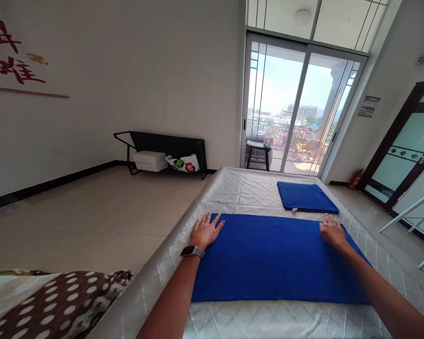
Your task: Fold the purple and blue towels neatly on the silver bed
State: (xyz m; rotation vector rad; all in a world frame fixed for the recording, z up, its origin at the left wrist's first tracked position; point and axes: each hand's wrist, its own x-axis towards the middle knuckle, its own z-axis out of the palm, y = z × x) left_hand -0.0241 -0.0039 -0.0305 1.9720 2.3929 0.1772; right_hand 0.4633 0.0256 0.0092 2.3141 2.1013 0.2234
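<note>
Fingers of the left hand (204,231) were spread, palm down, over the far left corner of the wide blue cloth (268,263), close to the left edge of the mattress (229,188). Those of the right hand (332,231) lay flatter and closer together near the cloth's far right corner, toward the mattress's right edge; neither hand appeared to pinch any fabric. The wide cloth lay across the mattress, nearly smooth, its near edge almost straight and set in from the mattress's near part. How many layers it held could not be told. A second, folded blue piece (307,197), compact and visibly layered, rested toward the far right corner of the mattress, with a small white tag (294,210) at its near side and a strip of mattress between it and the wide cloth.

Stage of the work, as judged: one piece seemed finished and set aside, while the other seemed partway, laid out and aligned but not yet brought to the same compact size. Further folding, after any last smoothing, appeared to remain.
</note>
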